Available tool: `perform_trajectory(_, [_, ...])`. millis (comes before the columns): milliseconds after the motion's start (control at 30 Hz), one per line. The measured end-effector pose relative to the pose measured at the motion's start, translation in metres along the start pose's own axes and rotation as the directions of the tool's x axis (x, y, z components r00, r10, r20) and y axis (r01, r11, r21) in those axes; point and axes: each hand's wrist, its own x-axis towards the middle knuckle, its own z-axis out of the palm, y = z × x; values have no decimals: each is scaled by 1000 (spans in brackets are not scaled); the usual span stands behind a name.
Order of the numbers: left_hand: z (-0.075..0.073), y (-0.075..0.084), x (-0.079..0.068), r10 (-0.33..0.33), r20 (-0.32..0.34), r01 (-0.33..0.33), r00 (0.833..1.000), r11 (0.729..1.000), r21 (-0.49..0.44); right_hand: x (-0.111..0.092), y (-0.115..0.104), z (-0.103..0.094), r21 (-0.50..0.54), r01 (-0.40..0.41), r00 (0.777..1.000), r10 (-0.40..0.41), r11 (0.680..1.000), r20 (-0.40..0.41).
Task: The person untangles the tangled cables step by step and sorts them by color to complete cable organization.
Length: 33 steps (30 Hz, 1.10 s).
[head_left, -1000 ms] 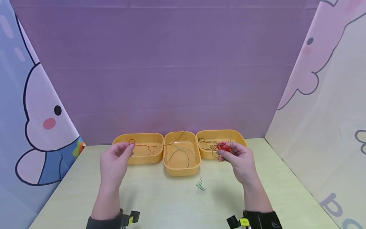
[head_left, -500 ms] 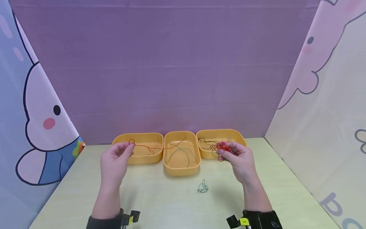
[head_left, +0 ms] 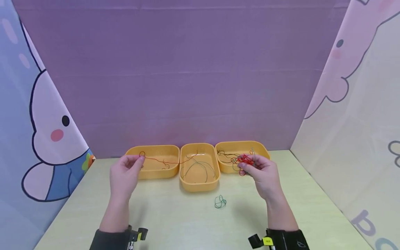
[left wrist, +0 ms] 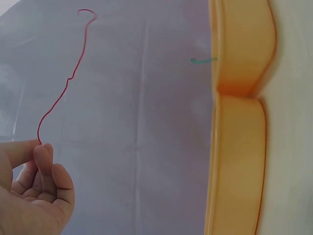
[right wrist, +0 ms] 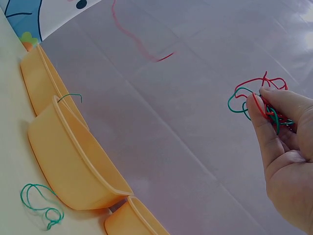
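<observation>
My left hand (head_left: 125, 175) pinches one end of a thin red wire (left wrist: 67, 83) between thumb and index finger, above the left yellow bin. The wire stretches rightward with small kinks, and its far end hangs free over the middle bin. Held up in front of the right bin, my right hand (head_left: 264, 173) grips a tangle of red and green wires (right wrist: 264, 98) by thumb and fingertips. Loops stick out around the fingers. A loose coil of green wire (head_left: 220, 202) lies on the table in front of the bins.
Three yellow bins stand side by side against the purple backdrop (head_left: 187, 86). The left bin (head_left: 157, 176) has a short red piece, the middle bin (head_left: 200, 188) several green wires, the right bin (head_left: 242, 143) dark wires. Printed panels flank the table (head_left: 175, 222).
The free end of the red wire has dipped over the middle bin. The green coil on the table has shifted and shows a rounder outline. Both hands keep their grip, nearly still.
</observation>
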Motion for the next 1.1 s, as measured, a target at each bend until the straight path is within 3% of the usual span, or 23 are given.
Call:
perform_trajectory(367, [-5,-31,45,25,-88,-11,996,988,155,0,1,0,5,0,1000,0,1000,8])
perform_trajectory(533, [-8,-41,63,17,-87,3,996,975,222,0,1,1,-9,-19,1000,19,1000,-5])
perform_trajectory(733, [-8,-54,83,-45,-74,63,996,965,255,0,2,0,-23,-31,999,31,999,-13])
perform_trajectory(900, [-7,-63,93,-116,-42,123,992,952,280,0,2,0,-35,-42,999,42,998,-14])
perform_trajectory(1100, [-1,-71,97,-107,-7,105,994,946,306,0,3,2,-43,-50,999,49,998,-19])
